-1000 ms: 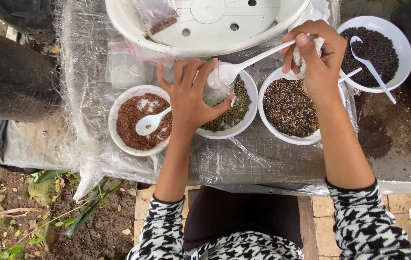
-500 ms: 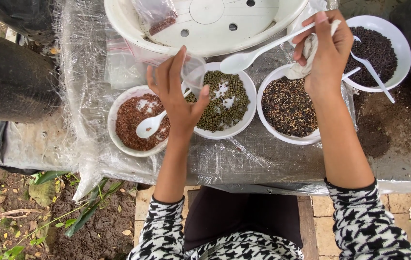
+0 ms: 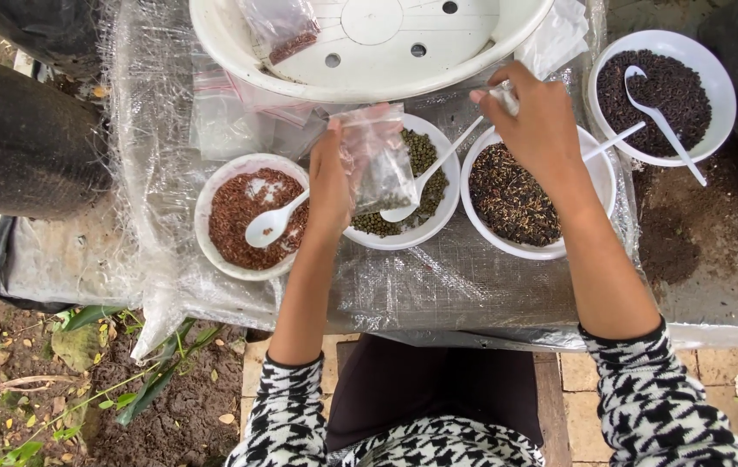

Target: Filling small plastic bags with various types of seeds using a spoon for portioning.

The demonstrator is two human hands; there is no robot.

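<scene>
bag: small clear plastic bag (image 3: 379, 164), centre of frame, above the middle bowl; some dark seeds inside. Prob. v. light, limp, slick film; best pinched at the top edge near the mouth so it hangs open.
left hand: left hand (image 3: 332, 186) grip clamped on the bag's left edge, thumb & fingers together.
right hand: right hand (image 3: 538, 121) grip closed on the handle end of a white spoon (image 3: 425, 180); spoon's cup end sits low in the middle bowl, beside the bag.
middle bowl: white bowl (image 3: 447, 212), greenish round seeds.
left bowl: white bowl (image 3: 206, 207), reddish-brown grains + a white spoon.
right bowl: white bowl (image 3: 598, 186), dark mixed seeds, partly under the wrist.
far bowl: upper right, white bowl (image 3: 719, 86), blackish seeds + spoon.
basin: top centre, big white basin (image 3: 239, 56) w/ holes, holds another small bag.
surface: plastic sheet over the surface (image 3: 473, 285).
</scene>
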